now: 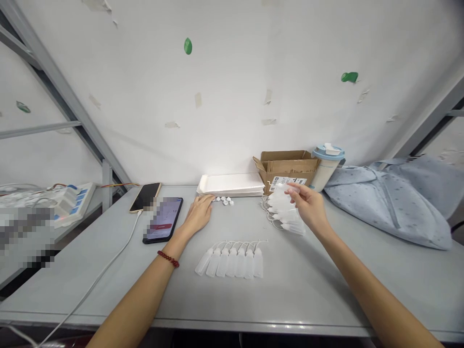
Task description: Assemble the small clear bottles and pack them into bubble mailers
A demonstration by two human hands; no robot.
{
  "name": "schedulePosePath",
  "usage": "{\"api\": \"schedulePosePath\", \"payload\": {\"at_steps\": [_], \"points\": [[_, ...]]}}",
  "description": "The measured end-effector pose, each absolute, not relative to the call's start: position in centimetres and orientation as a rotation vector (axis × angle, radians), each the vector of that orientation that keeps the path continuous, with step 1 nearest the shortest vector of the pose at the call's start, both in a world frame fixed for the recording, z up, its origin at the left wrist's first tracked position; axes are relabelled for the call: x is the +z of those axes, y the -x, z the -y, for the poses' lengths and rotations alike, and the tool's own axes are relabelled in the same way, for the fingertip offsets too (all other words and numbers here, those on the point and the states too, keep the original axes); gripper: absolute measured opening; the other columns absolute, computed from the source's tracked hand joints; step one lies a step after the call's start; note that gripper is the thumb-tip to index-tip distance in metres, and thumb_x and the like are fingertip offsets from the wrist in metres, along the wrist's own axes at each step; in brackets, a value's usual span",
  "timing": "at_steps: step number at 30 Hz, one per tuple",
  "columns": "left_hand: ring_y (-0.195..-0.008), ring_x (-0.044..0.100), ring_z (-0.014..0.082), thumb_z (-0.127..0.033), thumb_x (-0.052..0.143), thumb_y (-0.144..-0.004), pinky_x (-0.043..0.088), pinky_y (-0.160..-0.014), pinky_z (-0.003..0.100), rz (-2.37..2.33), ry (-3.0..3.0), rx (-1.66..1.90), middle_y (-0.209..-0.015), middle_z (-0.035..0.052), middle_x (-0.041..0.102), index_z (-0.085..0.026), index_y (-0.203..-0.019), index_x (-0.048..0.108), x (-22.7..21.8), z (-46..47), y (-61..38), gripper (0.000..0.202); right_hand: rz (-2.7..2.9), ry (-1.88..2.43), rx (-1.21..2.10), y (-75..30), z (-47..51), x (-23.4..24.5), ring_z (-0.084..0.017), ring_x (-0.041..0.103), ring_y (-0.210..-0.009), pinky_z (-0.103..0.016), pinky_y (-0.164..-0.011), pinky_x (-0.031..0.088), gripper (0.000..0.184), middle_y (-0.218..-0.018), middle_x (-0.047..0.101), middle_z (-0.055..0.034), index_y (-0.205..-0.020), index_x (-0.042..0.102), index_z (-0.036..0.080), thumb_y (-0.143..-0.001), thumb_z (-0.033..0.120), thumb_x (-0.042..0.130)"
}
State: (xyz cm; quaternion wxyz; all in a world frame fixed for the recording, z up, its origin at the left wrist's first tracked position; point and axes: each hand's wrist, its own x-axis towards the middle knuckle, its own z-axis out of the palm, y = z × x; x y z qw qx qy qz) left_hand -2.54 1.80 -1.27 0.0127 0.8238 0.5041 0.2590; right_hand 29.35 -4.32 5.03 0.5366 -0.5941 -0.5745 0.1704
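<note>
My left hand (199,212) lies palm down on the table with its fingers loosely stretched beside a small group of white caps (225,202). My right hand (310,205) pinches a small translucent white bottle (281,187) between thumb and fingertips, above a pile of similar bottles (294,224) with thin white cords. Nearer the table's front, several of these bottles (231,263) lie side by side in a row, their cords pointing away from me. The fingertips of my left hand are partly hidden.
A stack of white envelopes (234,183) stands along the wall, beside an open cardboard box (290,166) and a lidded cup (326,169). Blue cloth (387,203) lies at right. Two phones (145,197) lie at left, one with a white cable (119,256).
</note>
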Motion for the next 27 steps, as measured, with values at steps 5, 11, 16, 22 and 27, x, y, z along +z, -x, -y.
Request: {"api": "schedulePosePath", "payload": {"at_steps": [5, 11, 16, 22, 27], "points": [[-0.107, 0.049, 0.0239, -0.014, 0.039, -0.086, 0.041, -0.093, 0.042, -1.487, -2.588, 0.836, -0.115, 0.0086, 0.062, -0.015, -0.110, 0.061, -1.0, -1.6, 2.3, 0.033, 1.512, 1.515, 0.155, -30.0, 3.6, 4.2, -0.019, 0.055, -0.068, -0.033, -0.066, 0.043, 0.038, -0.086, 0.067, -0.0073, -0.101, 0.066, 0.017, -0.078, 0.040, 0.048], [-0.099, 0.054, 0.0223, -0.007, 0.039, -0.083, 0.043, -0.090, 0.038, -1.446, -2.577, 0.843, -0.103, 0.0096, 0.065, -0.014, -0.099, 0.065, -1.1, -1.5, 1.9, 0.032, 1.578, 1.530, 0.079, -30.7, 2.8, 3.1, -0.023, 0.057, -0.076, -0.036, -0.070, 0.044, 0.038, -0.091, 0.068, -0.0093, -0.101, 0.066, 0.016, -0.079, 0.039, 0.047], [-0.095, 0.056, 0.0228, -0.008, 0.042, -0.082, 0.045, -0.087, 0.037, -1.508, -2.526, 0.814, -0.099, 0.0112, 0.064, -0.013, -0.095, 0.066, -1.2, -1.6, 1.9, 0.028, 1.636, 1.507, 0.019, -31.4, 1.7, 1.8, -0.025, 0.056, -0.086, -0.038, -0.074, 0.044, 0.037, -0.100, 0.068, -0.0095, -0.103, 0.065, 0.017, -0.081, 0.040, 0.046], [-0.088, 0.059, 0.0220, -0.013, 0.046, -0.081, 0.046, -0.082, 0.034, -1.546, -2.495, 0.771, -0.093, 0.0099, 0.063, -0.015, -0.091, 0.066, -0.7, -1.4, 1.6, 0.022, 1.706, 1.483, -0.018, -32.1, 0.6, 0.8, -0.025, 0.056, -0.090, -0.038, -0.076, 0.044, 0.036, -0.104, 0.068, -0.0084, -0.104, 0.065, 0.018, -0.084, 0.038, 0.043], [-0.086, 0.059, 0.0215, -0.018, 0.050, -0.081, 0.046, -0.080, 0.033, -1.562, -2.479, 0.765, -0.089, 0.0072, 0.062, -0.018, -0.090, 0.065, -0.6, -1.1, 1.4, 0.017, 1.734, 1.447, -0.083, -32.1, 0.5, 0.9, -0.025, 0.055, -0.095, -0.040, -0.083, 0.041, 0.033, -0.105, 0.067, -0.0082, -0.105, 0.064, 0.020, -0.086, 0.034, 0.041]]}}
